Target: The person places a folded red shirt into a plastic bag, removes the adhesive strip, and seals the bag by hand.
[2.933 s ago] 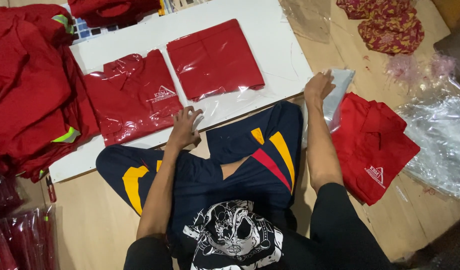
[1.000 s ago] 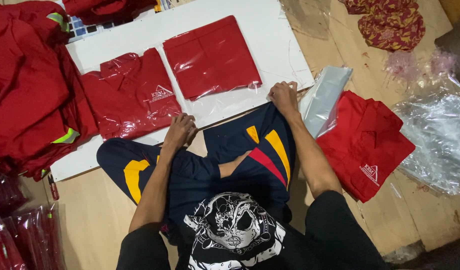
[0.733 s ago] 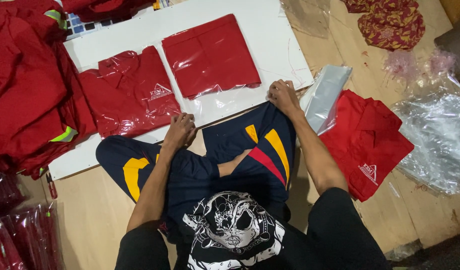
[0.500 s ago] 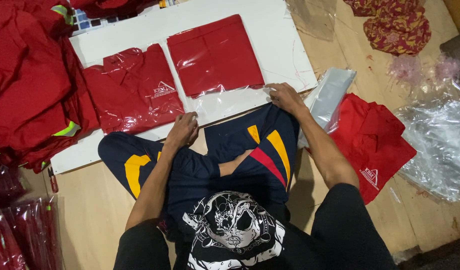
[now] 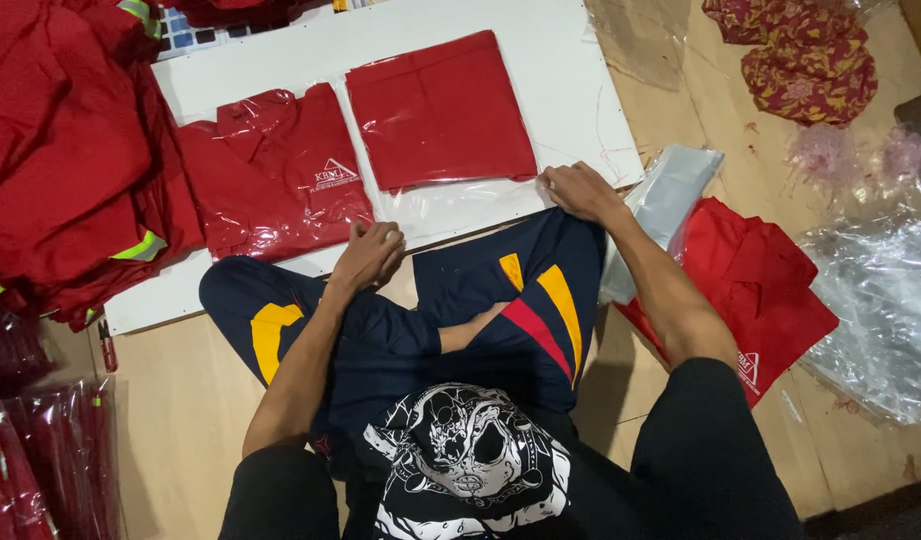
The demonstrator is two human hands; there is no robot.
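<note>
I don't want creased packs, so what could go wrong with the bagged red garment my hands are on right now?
1. Both the left hand and right hand grip only the near edge of the bag; a pull might slide the folded garment out of square.
2. The bagged shirt lies right beside it, so a sideways tug could drag it along.
3. The loose red pile overhangs the white board and might slump onto the packs.

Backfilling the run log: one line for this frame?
left hand: on bag flap | right hand: pinching clear bag edge | contents: folded red garment | surface: white board
</note>
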